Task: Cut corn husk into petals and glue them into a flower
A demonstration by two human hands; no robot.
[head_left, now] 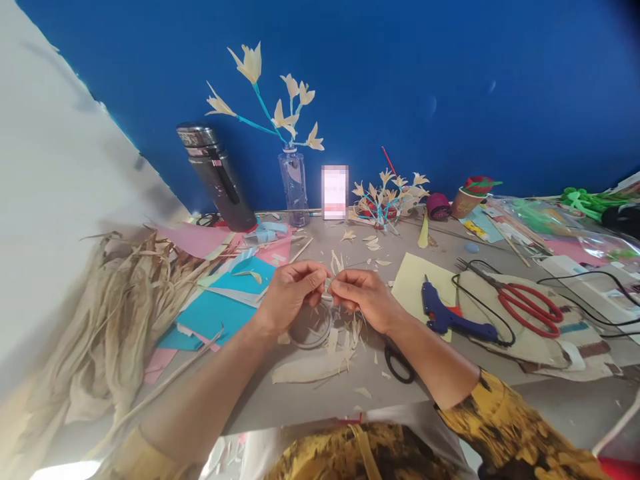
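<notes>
My left hand (pixel 296 293) and my right hand (pixel 365 297) meet over the middle of the table, fingertips pinched together. Between them shows a small pale piece of dried husk (pixel 328 285), mostly hidden by the fingers. Thin pale petals (pixel 337 261) point up just beyond the fingertips; whether they are attached to the held piece I cannot tell. Below my hands lie a round ring of tape or wire (pixel 311 345), a long husk strip (pixel 310 371) and loose scraps. Black-handled scissors (pixel 399 364) lie partly under my right forearm.
Dried husks (pixel 120 320) and blue paper (pixel 220 308) lie left. A dark thermos (pixel 220 180), a clear bottle (pixel 293 190) with husk flowers, a lit phone (pixel 335 193) and a flower cluster (pixel 385 200) stand behind. A blue glue gun (pixel 450 320) and red-handled scissors (pixel 533 307) lie right.
</notes>
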